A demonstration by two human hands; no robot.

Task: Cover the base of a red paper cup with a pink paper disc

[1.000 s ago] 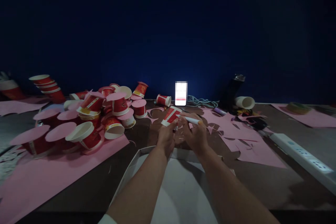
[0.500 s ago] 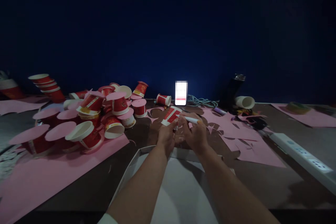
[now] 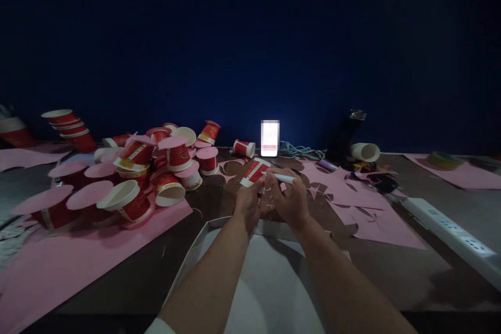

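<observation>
A red and white paper cup (image 3: 253, 171) lies tilted in my left hand (image 3: 248, 203), whose fingers are closed round its lower end. My right hand (image 3: 291, 198) grips a white pen (image 3: 284, 178) with an orange end. The pen points left, its tip at the cup's side; whether it touches cannot be made out. Below both forearms is a shallow white box (image 3: 270, 282). To the left stands a heap of similar red cups, several with pink paper discs on them, such as one cup (image 3: 178, 158) near the middle of the heap.
A lit phone (image 3: 270, 139) stands upright behind my hands, with a coiled cable (image 3: 301, 151) beside it. Pink paper offcuts (image 3: 352, 193) and a white power strip (image 3: 450, 235) lie to the right. A dark bottle (image 3: 348, 133) leans near a white cup (image 3: 365, 152). Pink paper (image 3: 78, 276) spreads at left.
Almost nothing differs. Both hands keep their hold on the cup and pen, with at most a tiny shift of the pen.
</observation>
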